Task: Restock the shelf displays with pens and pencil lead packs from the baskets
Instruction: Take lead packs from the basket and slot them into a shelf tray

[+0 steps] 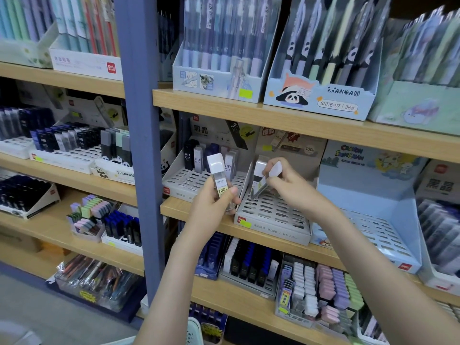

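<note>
Wooden shelves (273,113) packed with stationery fill the view — pen boxes above, slotted trays of lead cases below. On the middle shelf sits a grey slotted tray (271,215), almost bare, with only a case or two at its back. The right hand (296,188) has its grip clamped on a white-capped lead case (261,180), tilted and with its foot touching the back rows of that tray. The left hand (214,202) is closed around a second lead case (220,180), held upright just left of the tray, its yellow label facing out. A basket rim (194,329) shows at the bottom edge.

Judging by this, the step in hand is seating a case in a slot. The next move probably calls for righting the tilted case so it drops straight in, then feeding the left hand's case into a neighbouring slot.
</note>
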The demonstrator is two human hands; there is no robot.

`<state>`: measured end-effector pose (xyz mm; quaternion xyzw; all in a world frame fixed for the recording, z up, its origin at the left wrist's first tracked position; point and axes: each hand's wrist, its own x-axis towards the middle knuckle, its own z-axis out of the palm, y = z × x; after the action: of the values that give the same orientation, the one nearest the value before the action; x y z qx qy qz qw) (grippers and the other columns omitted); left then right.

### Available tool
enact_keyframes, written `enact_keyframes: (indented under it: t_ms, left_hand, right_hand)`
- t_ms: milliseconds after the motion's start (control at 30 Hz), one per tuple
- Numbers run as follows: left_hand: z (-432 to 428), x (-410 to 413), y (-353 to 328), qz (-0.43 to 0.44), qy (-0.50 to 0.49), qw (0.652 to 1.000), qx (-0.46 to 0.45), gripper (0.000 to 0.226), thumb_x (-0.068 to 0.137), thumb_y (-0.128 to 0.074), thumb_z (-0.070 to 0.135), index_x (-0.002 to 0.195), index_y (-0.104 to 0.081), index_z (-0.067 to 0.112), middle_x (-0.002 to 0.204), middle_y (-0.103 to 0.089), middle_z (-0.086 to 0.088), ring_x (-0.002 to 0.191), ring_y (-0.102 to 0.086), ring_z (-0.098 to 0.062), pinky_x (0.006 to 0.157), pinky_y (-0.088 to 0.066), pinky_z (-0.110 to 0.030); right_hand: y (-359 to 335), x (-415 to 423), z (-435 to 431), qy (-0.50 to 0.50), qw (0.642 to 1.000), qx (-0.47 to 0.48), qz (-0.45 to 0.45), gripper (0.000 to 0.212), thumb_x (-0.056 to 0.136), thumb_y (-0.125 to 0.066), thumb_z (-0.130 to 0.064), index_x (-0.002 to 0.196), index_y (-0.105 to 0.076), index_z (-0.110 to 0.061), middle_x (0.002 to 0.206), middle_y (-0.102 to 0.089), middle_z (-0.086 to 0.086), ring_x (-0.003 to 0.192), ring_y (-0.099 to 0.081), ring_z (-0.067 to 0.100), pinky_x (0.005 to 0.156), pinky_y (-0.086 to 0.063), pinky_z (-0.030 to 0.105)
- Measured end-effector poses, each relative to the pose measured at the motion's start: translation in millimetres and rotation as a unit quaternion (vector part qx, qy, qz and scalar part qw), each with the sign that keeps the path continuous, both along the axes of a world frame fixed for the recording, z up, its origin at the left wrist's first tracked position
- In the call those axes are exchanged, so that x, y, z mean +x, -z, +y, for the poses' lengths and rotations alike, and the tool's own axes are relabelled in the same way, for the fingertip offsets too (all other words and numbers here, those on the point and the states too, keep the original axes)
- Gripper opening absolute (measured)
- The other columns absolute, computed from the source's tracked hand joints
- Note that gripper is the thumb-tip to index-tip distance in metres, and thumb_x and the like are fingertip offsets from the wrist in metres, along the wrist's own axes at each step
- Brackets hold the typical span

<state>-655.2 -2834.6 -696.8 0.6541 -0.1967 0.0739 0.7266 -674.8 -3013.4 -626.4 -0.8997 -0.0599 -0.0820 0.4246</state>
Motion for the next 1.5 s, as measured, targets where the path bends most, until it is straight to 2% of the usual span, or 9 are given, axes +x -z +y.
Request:
enact_keyframes:
  t_ms: [100,200,333,533,833,967,1133,1300,1500]
  left_hand:
    - [-1,0,1,0.001,-0.002,1.000,0.006,0.008,0.096,-0.054,0.014,0.095,-0.054,0.022,0.071,-0.066,0.005,0.078,-0.064,-0.012,0.071,-0.055,-0.033]
    - [-2,2,2,0.008,-0.006,1.000,0.016,0.010,0.095,-0.055,0.014,0.092,-0.054,0.023,0.070,-0.067,0.007,0.077,-0.064,-0.014,0.072,-0.056,-0.035]
    - [-1,3,3,0.007,-0.007,1.000,0.026,0.009,0.095,-0.056,0.015,0.092,-0.054,0.024,0.072,-0.068,0.006,0.077,-0.065,-0.016,0.073,-0.057,-0.035]
    - [0,3,5,0.020,0.003,0.999,0.024,0.008,0.095,-0.056,0.014,0.097,-0.054,0.021,0.074,-0.067,0.002,0.077,-0.065,-0.013,0.073,-0.058,-0.035]
    - [1,1,6,0.016,0.002,0.999,0.045,0.008,0.095,-0.056,0.018,0.096,-0.054,0.026,0.073,-0.069,0.006,0.073,-0.064,-0.010,0.067,-0.053,-0.027]
    - [1,-1,4,0.014,0.005,0.998,0.057,0.006,0.095,-0.056,0.020,0.099,-0.054,0.024,0.074,-0.069,0.006,0.071,-0.064,-0.011,0.070,-0.055,-0.029]
    - [2,-4,3,0.012,-0.001,0.997,0.075,0.004,0.095,-0.056,0.023,0.099,-0.054,0.025,0.077,-0.071,0.007,0.069,-0.065,-0.013,0.069,-0.054,-0.029]
    - [0,-4,3,0.016,-0.007,0.996,0.083,0.005,0.095,-0.056,0.024,0.097,-0.053,0.028,0.077,-0.070,0.008,0.066,-0.065,-0.011,0.065,-0.049,-0.026]
    - [-1,-7,1,0.007,0.005,0.994,0.105,0.008,0.094,-0.057,0.024,0.097,-0.054,0.030,0.075,-0.070,0.006,0.067,-0.065,-0.017,0.075,-0.054,-0.039]
  right_hand:
    - [4,3,0,0.002,1.000,-0.016,-0.010,0.017,0.093,-0.043,-0.020,0.103,-0.042,-0.034,0.110,-0.055,-0.002,0.095,-0.058,0.023,0.081,-0.045,0.032]
    - [2,6,1,0.037,0.995,-0.057,-0.066,0.028,0.094,-0.045,-0.014,0.118,-0.043,-0.027,0.110,-0.056,-0.002,0.084,-0.054,0.017,0.067,-0.041,0.028]
    - [1,9,-2,0.030,0.990,-0.083,-0.114,0.036,0.094,-0.049,-0.008,0.124,-0.051,-0.027,0.117,-0.056,-0.001,0.095,-0.055,0.014,0.080,-0.041,0.025]
    - [-1,12,-2,0.012,0.987,-0.112,-0.118,0.045,0.098,-0.046,-0.012,0.134,-0.045,-0.038,0.118,-0.048,-0.007,0.092,-0.051,0.009,0.076,-0.038,0.019]
    - [-13,22,10,-0.006,0.967,-0.237,-0.095,0.051,0.099,-0.039,-0.011,0.145,-0.031,-0.033,0.117,-0.049,0.009,0.091,-0.048,0.017,0.074,-0.032,0.023]
    - [-8,24,11,-0.027,0.960,-0.261,-0.101,0.055,0.098,-0.038,-0.006,0.147,-0.028,-0.031,0.130,-0.047,0.007,0.109,-0.046,0.020,0.086,-0.033,0.024]
    - [14,23,8,0.075,0.939,-0.272,-0.194,0.050,0.095,-0.047,-0.011,0.139,-0.040,-0.034,0.106,-0.036,-0.004,0.104,-0.031,0.019,0.094,-0.025,0.032]
    - [18,23,2,0.059,0.939,-0.293,-0.169,0.050,0.096,-0.047,-0.015,0.143,-0.035,-0.030,0.136,-0.040,0.000,0.120,-0.029,0.023,0.097,-0.020,0.030]
    - [19,17,8,0.045,0.934,-0.307,-0.176,0.053,0.098,-0.044,-0.031,0.148,-0.025,-0.029,0.150,-0.027,-0.003,0.133,-0.017,0.014,0.102,-0.012,0.028]
